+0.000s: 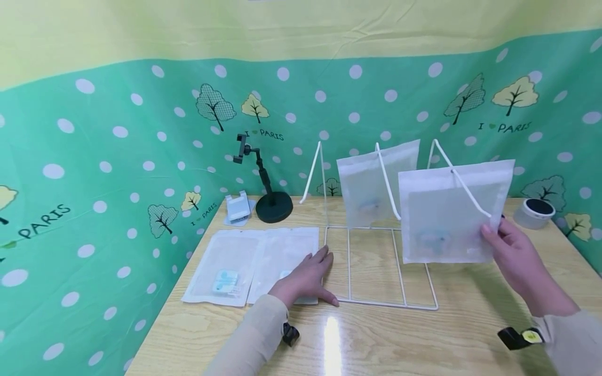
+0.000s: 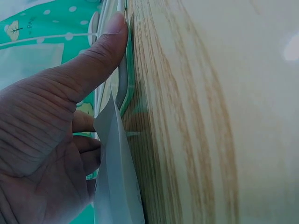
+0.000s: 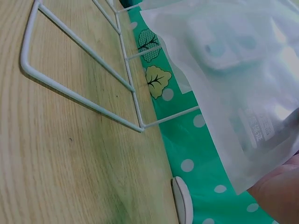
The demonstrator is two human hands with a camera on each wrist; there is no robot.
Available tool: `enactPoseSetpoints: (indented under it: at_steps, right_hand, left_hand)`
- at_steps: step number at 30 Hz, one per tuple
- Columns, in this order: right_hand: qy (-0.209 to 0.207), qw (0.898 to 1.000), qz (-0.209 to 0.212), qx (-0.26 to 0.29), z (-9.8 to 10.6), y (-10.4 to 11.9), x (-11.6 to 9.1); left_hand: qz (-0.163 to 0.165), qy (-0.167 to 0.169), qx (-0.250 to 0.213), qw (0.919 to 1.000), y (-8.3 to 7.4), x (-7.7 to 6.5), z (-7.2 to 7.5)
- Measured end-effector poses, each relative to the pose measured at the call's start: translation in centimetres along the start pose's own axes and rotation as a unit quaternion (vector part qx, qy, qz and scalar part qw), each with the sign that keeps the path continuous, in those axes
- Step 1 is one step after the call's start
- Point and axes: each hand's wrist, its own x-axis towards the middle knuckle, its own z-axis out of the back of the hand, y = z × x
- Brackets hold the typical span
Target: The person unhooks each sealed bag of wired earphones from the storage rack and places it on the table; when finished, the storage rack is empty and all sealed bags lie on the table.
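right hand [image 1: 517,256] pinches the hanging bag [image 1: 442,214] by its lower right edge, mid-right of frame; left hand [image 1: 305,277], unclenched, touches the rack [image 1: 388,303].

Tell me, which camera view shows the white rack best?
The head view: nearly the whole rack shows there, with bags hanging on it. The right wrist view shows only part of its frame, the left wrist view just a short stretch beside the left hand.

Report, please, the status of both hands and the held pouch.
Right hand pinches translucent pouch, threaded on white hook. Left hand at wire rack. Nothing visibly blocking.
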Motion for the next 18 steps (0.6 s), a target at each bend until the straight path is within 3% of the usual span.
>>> enactPoseSetpoints:
  at_steps: [5, 11, 18]
  right_hand:
    - [-0.002, 1.0, -0.001, -0.025, 0.1, 0.0, -1.3]
    - [-0.006, 0.991, -0.028, -0.134, 0.5, 0.5, -2.9]
    - [-0.01, 0.988, -0.035, -0.153, 0.9, 0.8, -4.4]
  left_hand:
    - [-0.001, 0.003, 0.0, 1.0, 0.0, 0.0, -0.1]
    - [-0.001, 0.004, 0.004, 1.0, -0.1, 0.0, -0.2]
    - [0.001, 0.006, 0.01, 0.9999, -0.2, -0.1, 0.0]
